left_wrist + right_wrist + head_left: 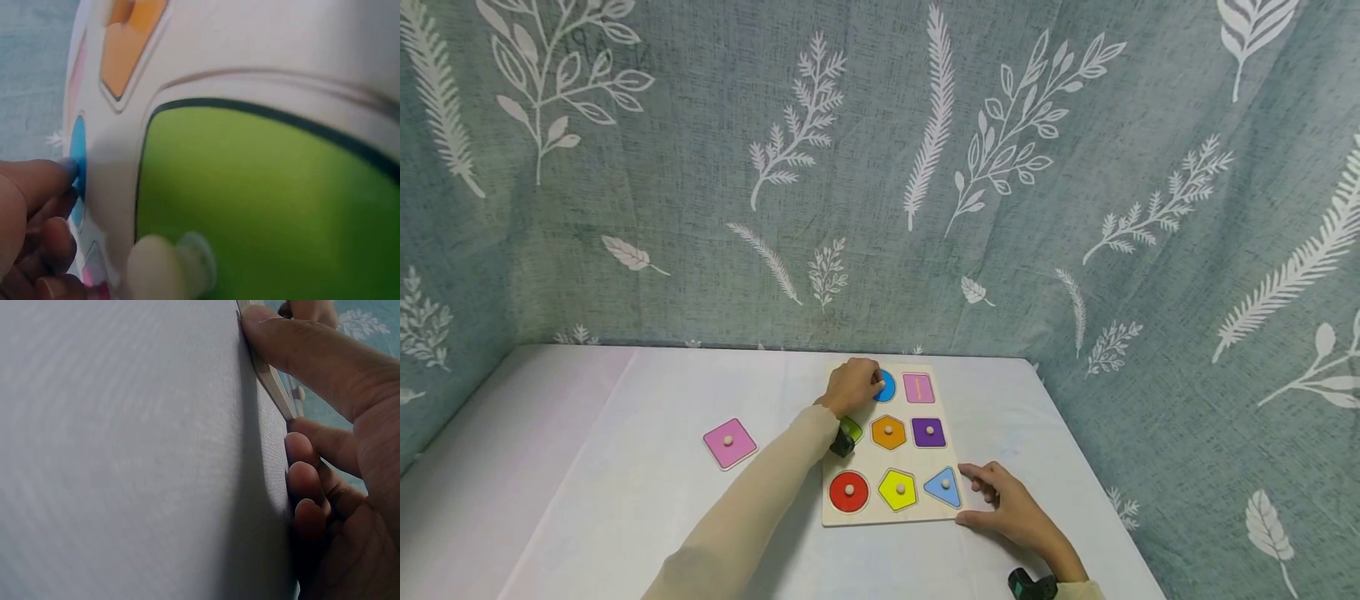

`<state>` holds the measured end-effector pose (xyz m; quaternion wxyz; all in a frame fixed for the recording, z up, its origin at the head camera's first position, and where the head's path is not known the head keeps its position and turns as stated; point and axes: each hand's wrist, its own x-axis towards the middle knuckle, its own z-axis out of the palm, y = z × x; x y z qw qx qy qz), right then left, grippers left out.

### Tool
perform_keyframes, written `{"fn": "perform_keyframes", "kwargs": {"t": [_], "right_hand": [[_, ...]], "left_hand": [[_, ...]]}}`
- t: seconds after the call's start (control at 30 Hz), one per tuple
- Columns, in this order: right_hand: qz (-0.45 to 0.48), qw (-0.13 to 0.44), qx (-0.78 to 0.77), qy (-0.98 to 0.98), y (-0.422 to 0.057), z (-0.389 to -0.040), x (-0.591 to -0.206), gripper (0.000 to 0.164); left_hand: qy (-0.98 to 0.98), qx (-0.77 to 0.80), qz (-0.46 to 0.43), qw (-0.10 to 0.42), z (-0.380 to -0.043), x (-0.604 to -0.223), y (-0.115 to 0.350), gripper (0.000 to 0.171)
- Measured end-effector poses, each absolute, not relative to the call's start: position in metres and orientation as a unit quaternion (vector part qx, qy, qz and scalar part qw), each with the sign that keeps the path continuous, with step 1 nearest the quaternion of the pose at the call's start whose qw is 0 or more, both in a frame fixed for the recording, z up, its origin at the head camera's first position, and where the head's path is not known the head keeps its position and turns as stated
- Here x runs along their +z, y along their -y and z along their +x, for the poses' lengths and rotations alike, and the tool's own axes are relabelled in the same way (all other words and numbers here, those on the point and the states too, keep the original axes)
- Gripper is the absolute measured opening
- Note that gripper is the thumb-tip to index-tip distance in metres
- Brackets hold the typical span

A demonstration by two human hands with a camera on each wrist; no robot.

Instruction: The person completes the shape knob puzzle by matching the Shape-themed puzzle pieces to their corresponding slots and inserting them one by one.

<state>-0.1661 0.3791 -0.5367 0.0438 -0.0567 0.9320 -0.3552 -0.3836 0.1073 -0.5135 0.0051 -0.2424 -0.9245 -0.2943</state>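
A pale wooden puzzle board (891,515) lies on the white table, bearing several coloured shape pieces with knobs. My left hand (852,385) is over its far left part, with fingertips on the blue circle piece (888,386). Those fingers hide the circle's knob; in the left wrist view thumb and finger meet the blue circle (77,147). At the near right corner, my right hand (1011,510) holds the board's edge (273,386) between thumb and index finger, beside the light blue triangle (942,492). The other right fingers are curled against the table.
Left of the board lies a loose pink square piece (741,439) with a knob. A pink square recess (918,388) without a knob shows at the board's far right. My left forearm crosses between them. A patterned green curtain (880,275) stands behind the table.
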Motion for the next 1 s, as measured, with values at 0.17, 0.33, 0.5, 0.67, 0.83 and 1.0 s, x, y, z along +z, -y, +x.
{"fn": "perform_keyframes", "kwargs": {"t": [0.17,0.33,0.5,0.67,0.83,1.0], "right_hand": [[-0.046,0.052,-0.351,-0.934,-0.375,-0.169,-0.536,0.079],[-0.042,0.059,-0.35,-0.934,-0.373,-0.169,-0.537,0.079],[-0.033,0.063,-0.35,-0.934,-0.374,-0.168,-0.537,0.08],[-0.037,0.057,-0.349,-0.935,-0.374,-0.168,-0.534,0.079],[-0.03,0.056,-0.349,-0.935,-0.373,-0.168,-0.534,0.08],[-0.013,0.057,-0.341,-0.938,-0.372,-0.166,-0.535,0.08]], "left_hand": [[0.924,-0.3,-0.237,0.014,-0.381,-0.507,-0.095,0.013],[0.916,-0.306,-0.257,0.026,-0.377,-0.502,-0.079,0.008],[0.905,-0.312,-0.287,0.035,-0.371,-0.497,-0.063,0.008],[0.899,-0.316,-0.299,0.049,-0.36,-0.486,-0.046,0.008],[0.9,-0.313,-0.299,0.054,-0.347,-0.48,-0.024,0.008],[0.901,-0.31,-0.297,0.059,-0.336,-0.48,-0.001,0.008]]}}
